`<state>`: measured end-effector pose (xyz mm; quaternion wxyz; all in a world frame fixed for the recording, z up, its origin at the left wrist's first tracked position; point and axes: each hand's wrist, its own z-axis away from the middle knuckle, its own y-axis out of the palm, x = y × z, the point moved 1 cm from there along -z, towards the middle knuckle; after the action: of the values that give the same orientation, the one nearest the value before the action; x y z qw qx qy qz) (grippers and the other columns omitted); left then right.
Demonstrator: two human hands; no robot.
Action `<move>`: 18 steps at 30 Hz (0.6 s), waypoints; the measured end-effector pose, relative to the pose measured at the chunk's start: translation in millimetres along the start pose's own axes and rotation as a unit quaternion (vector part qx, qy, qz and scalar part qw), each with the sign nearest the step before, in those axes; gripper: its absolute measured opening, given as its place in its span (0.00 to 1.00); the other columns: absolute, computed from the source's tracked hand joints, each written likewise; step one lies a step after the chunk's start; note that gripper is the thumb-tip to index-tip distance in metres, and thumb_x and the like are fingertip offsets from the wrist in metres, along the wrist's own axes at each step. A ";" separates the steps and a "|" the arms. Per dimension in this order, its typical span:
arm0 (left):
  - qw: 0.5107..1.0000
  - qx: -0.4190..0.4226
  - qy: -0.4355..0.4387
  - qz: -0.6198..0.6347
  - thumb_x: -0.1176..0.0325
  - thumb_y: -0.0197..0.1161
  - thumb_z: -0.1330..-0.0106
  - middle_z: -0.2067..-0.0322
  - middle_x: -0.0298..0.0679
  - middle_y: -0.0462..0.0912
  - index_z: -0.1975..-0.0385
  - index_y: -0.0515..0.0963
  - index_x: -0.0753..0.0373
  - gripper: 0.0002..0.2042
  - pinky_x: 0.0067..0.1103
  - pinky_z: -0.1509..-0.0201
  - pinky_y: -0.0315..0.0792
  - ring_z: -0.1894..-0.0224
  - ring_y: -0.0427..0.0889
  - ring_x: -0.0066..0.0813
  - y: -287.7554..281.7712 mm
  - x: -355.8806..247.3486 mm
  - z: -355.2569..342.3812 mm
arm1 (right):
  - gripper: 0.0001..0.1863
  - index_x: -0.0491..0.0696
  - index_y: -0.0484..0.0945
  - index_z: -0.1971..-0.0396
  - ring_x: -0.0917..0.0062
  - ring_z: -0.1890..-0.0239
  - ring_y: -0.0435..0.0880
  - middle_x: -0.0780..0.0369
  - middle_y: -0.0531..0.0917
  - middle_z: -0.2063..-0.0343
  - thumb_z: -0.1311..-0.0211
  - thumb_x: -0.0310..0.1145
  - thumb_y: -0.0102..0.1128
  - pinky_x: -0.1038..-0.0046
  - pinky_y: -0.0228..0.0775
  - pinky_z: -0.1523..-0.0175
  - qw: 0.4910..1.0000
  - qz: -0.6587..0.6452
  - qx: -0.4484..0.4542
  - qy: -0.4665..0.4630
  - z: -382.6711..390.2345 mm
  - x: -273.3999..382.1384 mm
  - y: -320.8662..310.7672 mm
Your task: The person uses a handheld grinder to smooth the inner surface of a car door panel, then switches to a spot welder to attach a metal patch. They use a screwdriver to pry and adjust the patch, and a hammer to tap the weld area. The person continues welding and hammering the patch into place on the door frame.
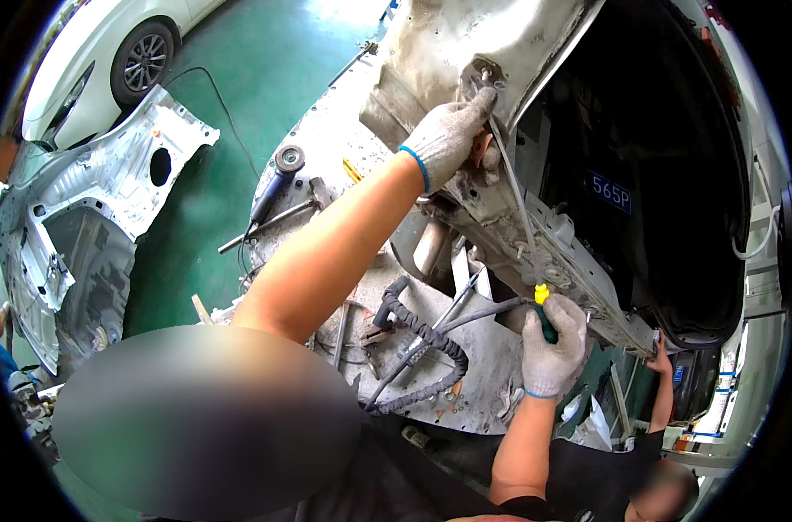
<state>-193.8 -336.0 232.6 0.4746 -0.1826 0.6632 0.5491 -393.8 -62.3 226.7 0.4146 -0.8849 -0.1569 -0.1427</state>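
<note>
My left hand (pixel 452 135), in a white knit glove with a blue cuff, reaches to the stripped car body's pale panel (pixel 431 43). Its fingers are closed by a rusty bracket (pixel 483 74); what they grip is hidden. Lower right, my right hand (pixel 552 348), gloved alike, is wrapped around the green handle of a screwdriver (pixel 542 294) with a yellow collar. A long pale rod (pixel 517 196), apparently its shaft, runs from near the collar up toward my left hand. Dark wrapped cable (pixel 452 348) loops just left of my right hand.
An angle grinder (pixel 278 178) and a metal bar (pixel 265 226) lie on the grey surface at left. Beyond are a cut body panel (pixel 91 200) and a white car (pixel 91 61). At right, a co-worker's hand (pixel 661 352) touches the car's edge. A blurred patch hides the lower left.
</note>
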 end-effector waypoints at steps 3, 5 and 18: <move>1.000 -0.018 -0.002 0.000 0.37 0.58 0.26 0.79 0.33 0.73 0.72 0.76 0.61 0.29 0.21 0.72 0.67 0.78 0.70 0.23 -1.7 1.4 -1.1 | 0.23 0.50 0.84 0.56 0.62 0.52 0.86 0.54 0.85 0.54 0.53 0.13 0.73 0.65 0.81 0.47 1.000 -0.005 -0.004 -0.015 -6.7 -1.2 7.3; 1.000 -0.023 0.017 -0.008 0.36 0.59 0.28 0.79 0.32 0.71 0.72 0.76 0.60 0.29 0.21 0.72 0.68 0.78 0.70 0.24 -4.6 2.5 -7.7 | 0.22 0.49 0.84 0.57 0.62 0.52 0.86 0.53 0.85 0.54 0.53 0.13 0.73 0.65 0.81 0.47 1.000 0.004 -0.004 -0.021 -14.0 5.2 4.7; 0.996 0.004 0.022 -0.091 0.40 0.58 0.25 0.82 0.33 0.77 0.77 0.77 0.61 0.28 0.21 0.71 0.66 0.79 0.72 0.22 -4.1 1.4 -5.9 | 0.18 0.42 0.83 0.55 0.69 0.50 0.84 0.57 0.86 0.55 0.48 0.17 0.70 0.68 0.73 0.39 0.984 -0.098 0.063 0.133 -15.1 6.5 -17.5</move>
<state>-193.9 -342.3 228.8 0.5087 -0.2528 0.6562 0.4967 -396.7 -62.4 250.5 0.4708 -0.8104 -0.1954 -0.2888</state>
